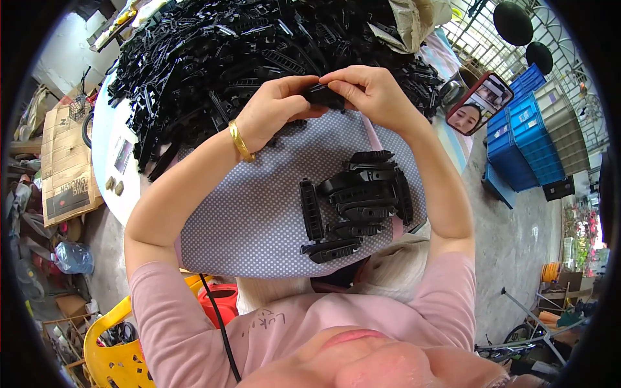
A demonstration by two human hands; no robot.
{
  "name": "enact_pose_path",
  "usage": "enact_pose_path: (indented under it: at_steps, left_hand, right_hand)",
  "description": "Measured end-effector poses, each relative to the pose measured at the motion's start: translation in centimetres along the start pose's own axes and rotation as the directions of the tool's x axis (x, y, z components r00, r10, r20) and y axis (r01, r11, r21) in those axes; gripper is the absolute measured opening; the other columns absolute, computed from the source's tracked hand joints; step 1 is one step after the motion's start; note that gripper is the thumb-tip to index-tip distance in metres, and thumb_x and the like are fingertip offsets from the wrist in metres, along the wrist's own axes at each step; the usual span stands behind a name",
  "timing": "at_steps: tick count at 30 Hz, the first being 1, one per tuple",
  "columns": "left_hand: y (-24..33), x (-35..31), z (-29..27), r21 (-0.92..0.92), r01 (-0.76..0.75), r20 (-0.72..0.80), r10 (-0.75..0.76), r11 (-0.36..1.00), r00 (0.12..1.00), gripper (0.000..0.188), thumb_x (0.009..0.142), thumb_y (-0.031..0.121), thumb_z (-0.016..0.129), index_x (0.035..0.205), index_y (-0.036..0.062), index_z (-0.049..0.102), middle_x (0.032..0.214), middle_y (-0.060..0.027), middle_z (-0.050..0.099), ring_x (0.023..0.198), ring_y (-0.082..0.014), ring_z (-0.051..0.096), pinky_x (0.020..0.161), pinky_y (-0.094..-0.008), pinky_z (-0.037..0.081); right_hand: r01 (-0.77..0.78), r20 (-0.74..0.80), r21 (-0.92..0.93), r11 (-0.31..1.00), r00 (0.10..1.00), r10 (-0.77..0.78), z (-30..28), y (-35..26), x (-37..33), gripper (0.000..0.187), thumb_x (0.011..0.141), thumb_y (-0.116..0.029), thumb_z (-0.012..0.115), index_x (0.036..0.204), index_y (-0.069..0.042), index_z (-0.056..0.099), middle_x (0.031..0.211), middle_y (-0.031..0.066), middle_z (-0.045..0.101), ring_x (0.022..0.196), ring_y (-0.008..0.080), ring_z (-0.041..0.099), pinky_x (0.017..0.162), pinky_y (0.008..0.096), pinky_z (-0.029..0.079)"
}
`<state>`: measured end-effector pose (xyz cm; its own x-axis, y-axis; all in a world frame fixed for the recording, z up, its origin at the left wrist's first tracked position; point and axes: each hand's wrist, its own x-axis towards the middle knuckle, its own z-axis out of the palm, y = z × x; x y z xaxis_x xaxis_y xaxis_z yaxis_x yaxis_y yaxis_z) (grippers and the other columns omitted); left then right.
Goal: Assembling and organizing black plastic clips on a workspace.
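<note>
Between my two hands, at the near edge of a big heap of black plastic parts (213, 58), is a small black plastic part (323, 96). My left hand (279, 107), below a gold bracelet (240, 141), pinches its left side. Thumb and fingers of my right hand (369, 94) close on its right side. The fingers cover much of the part, so its full shape is hidden. Nearer to me, several long ribbed black plastic parts (362, 194) lie grouped on a grey dotted cloth (252, 213) over my lap.
A phone (479, 103) showing a video picture stands right of the heap, beside a dark round object (452, 92). Pale sacking (411, 26) lies at the far right of the heap. Blue crates (524, 139) stand on the right, a cardboard box (68, 165) on the left. A yellow chair (116, 336) is behind me.
</note>
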<state>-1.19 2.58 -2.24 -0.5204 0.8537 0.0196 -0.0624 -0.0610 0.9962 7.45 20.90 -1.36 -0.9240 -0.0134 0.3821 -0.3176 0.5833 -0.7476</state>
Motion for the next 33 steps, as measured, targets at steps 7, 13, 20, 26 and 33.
enact_pose_path:
  at_steps: [7,13,20,26,33]
  left_hand:
    - [-0.2,0.2,0.0,0.170,-0.063,-0.102,0.081,0.984,0.992,0.039,0.086,0.011,0.059,0.121,-0.0033,0.050,0.105,-0.0116,0.061,0.091,-0.0164,0.063,0.082,-0.0268,0.052]
    - [1.0,-0.3,-0.1,0.538,-0.249,-0.036,0.317,0.805,0.948,0.042,0.082,0.001,0.059,0.123,-0.0012,0.050,0.105,-0.0089,0.062,0.087,-0.0130,0.061,0.080,-0.0243,0.051]
    - [1.2,-0.2,-0.1,0.726,-0.315,0.031,0.429,0.611,0.903,0.037,0.073,0.000,0.066,0.110,0.0011,0.060,0.092,-0.0132,0.066,0.078,-0.0156,0.064,0.073,-0.0255,0.051]
    - [2.1,-0.7,0.2,0.740,-0.381,0.056,0.514,0.554,0.856,0.037,0.071,0.005,0.070,0.107,0.0013,0.061,0.087,-0.0146,0.066,0.073,-0.0185,0.065,0.066,-0.0260,0.051]
    - [0.5,-1.3,1.7,0.593,-0.297,0.115,0.287,0.748,0.951,0.032,0.078,0.008,0.064,0.109,0.0027,0.060,0.086,-0.0151,0.065,0.071,-0.0188,0.063,0.067,-0.0273,0.050]
  right_hand:
    - [0.299,-0.145,-0.315,0.901,0.923,-0.357,1.7,-0.2,0.1,0.016,0.083,-0.013,0.061,0.095,-0.003,0.066,0.082,0.0101,0.062,0.064,0.0162,0.060,0.057,0.0255,0.047]
    - [0.333,-0.109,-0.350,0.876,0.914,-0.391,-0.3,0.1,0.1,0.038,0.074,-0.026,0.071,0.104,-0.004,0.062,0.109,0.0081,0.058,0.096,0.0179,0.056,0.077,0.0298,0.046]
    - [0.073,0.094,-0.228,0.971,0.994,-0.053,-0.4,-0.7,-0.1,0.041,0.066,-0.018,0.076,0.101,-0.003,0.063,0.081,0.0084,0.066,0.072,0.0146,0.062,0.067,0.0252,0.048]
    - [0.166,-0.002,-0.333,0.928,0.984,-0.177,-0.4,-1.2,-0.4,0.034,0.066,-0.012,0.075,0.097,-0.002,0.064,0.078,0.0090,0.066,0.067,0.0135,0.062,0.062,0.0246,0.049]
    - [-0.148,0.201,0.214,0.965,0.974,0.105,-4.6,0.3,1.4,0.032,0.086,-0.023,0.058,0.107,0.000,0.060,0.094,0.0061,0.064,0.086,0.0126,0.061,0.076,0.0240,0.048]
